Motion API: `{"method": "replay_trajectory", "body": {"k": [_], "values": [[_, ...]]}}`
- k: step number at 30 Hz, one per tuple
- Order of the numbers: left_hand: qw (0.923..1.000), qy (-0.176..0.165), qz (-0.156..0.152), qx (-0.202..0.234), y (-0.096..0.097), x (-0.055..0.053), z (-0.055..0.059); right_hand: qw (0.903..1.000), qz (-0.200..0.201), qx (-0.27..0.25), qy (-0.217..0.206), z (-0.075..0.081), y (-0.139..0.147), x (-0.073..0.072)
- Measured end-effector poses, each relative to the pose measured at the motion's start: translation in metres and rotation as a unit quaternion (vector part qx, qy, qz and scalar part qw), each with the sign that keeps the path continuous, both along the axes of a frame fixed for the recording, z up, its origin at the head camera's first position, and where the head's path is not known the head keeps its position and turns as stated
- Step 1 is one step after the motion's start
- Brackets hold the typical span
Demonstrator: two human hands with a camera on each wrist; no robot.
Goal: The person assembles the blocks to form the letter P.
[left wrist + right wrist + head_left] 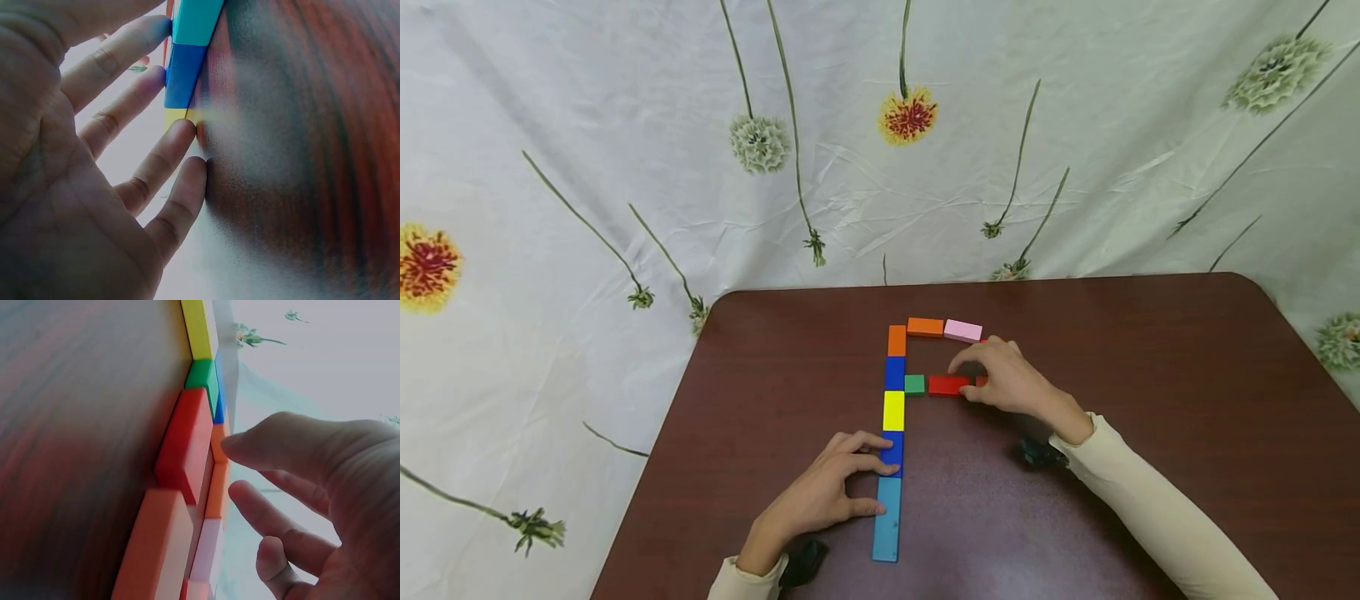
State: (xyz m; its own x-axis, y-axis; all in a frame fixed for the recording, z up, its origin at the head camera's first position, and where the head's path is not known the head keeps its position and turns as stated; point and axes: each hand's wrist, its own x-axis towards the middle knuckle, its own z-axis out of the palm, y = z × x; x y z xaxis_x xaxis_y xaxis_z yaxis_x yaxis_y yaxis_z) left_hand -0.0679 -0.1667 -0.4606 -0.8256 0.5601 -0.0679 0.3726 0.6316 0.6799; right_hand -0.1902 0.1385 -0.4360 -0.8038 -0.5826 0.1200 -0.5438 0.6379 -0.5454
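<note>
My left hand (pixel 823 483) lies beside a column of blocks, fingertips at the lower blue block (pixel 898 452) and thumb at the long light-blue block (pixel 887 537). Above them run a yellow block (pixel 893 411), another blue block (pixel 895 373) and an orange block (pixel 897 340). My right hand (pixel 1011 375) hovers over a red block (pixel 946 385), thumb and fingers apart, holding nothing. A green block (pixel 914 384) joins that red one to the column. Past the red block, a salmon block (pixel 153 550) shows in the right wrist view, mostly hidden by my hand from the head.
A second orange block (pixel 925 327) and a pink block (pixel 962 331) form the top row, its right end hidden behind my right hand. The brown table (pixel 1150 358) ends at a flowered cloth (pixel 850 192) behind.
</note>
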Motion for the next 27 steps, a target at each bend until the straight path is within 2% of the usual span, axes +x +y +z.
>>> {"method": "replay_trajectory", "body": {"k": [11,27], "values": [[1.0000,-0.001,0.003,-0.002,0.000,0.001,0.000,0.9997,0.001,-0.009,-0.024,-0.005,0.024,0.000],[1.0000,0.000,0.000,0.001,-0.001,0.001,0.001,0.9997,0.008,0.021,-0.013,-0.011,0.029,-0.001]]}}
